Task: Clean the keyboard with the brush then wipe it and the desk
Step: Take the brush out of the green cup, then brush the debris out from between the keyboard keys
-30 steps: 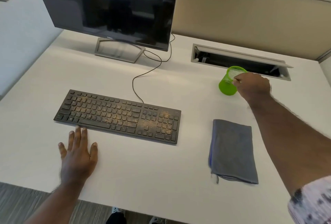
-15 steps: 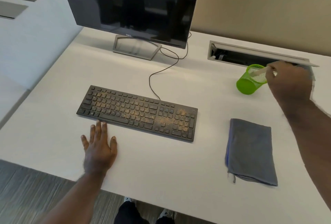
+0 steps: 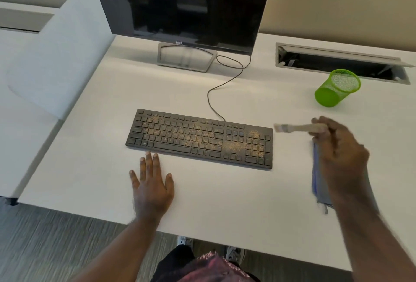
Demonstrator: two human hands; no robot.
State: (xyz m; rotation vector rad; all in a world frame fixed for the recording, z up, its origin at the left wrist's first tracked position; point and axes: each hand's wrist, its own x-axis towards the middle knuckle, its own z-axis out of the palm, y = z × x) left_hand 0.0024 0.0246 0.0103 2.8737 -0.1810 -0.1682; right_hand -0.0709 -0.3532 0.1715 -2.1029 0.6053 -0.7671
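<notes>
Two hands are ours to count: our left hand point(image 3: 153, 186) lies flat on the bench point(image 3: 225, 196) with fingers point(image 3: 149, 161) straight and spread, just before the front edge of the one keyboard point(image 3: 200, 138), which is dusted with yellowish crumbs. Our right hand point(image 3: 340, 153) has its fingers curled around the handle of one brush point(image 3: 297, 128), held in the air just right of the keyboard, bristles pointing left. One grey cloth point(image 3: 317, 182) lies on the bench, partly hidden under that arm. One green mesh cup point(image 3: 336, 88) stands behind, near one monitor point(image 3: 182, 4).
</notes>
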